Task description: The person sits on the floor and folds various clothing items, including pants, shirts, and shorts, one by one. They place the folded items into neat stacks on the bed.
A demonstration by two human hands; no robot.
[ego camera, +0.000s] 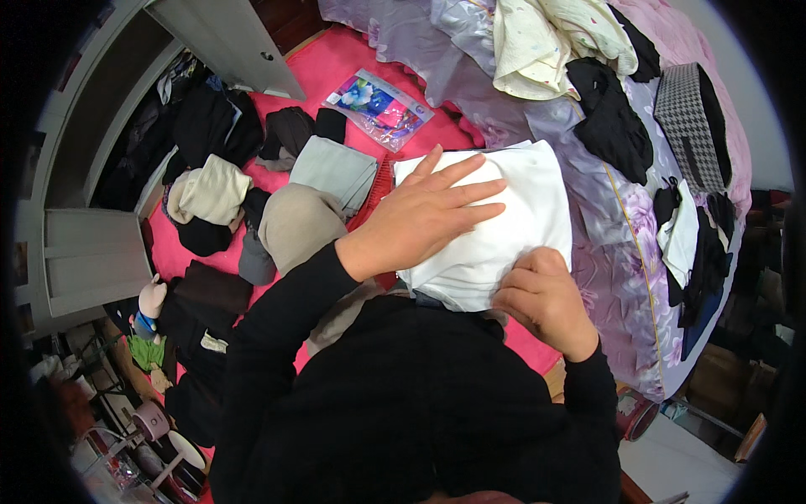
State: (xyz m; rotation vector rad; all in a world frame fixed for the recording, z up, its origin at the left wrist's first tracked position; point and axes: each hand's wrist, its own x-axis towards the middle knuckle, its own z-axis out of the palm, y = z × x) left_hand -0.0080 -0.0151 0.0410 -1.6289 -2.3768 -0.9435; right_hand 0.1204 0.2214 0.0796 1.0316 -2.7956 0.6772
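A folded white garment (529, 183) lies in front of me, on top of other folded cloth that is mostly covered. My left hand (422, 214) rests flat across it, palm down, with the fingers apart. At its near right corner, my right hand (541, 299) has its fingers curled around the edge of the white fabric. Just left of the garment are a folded pale grey cloth (332, 173) and a strip of red fabric (376, 189). Beige cloth (301, 220) bulges up beside my left forearm.
Clothes lie in piles on the pink floor covering (308, 63), including a cream cloth (217, 192). A patterned plastic packet (378, 104) is farther off. At left stands an open cabinet (94, 120) full of dark clothes. The bed (604, 252) on the right carries garments and a houndstooth box (683, 126).
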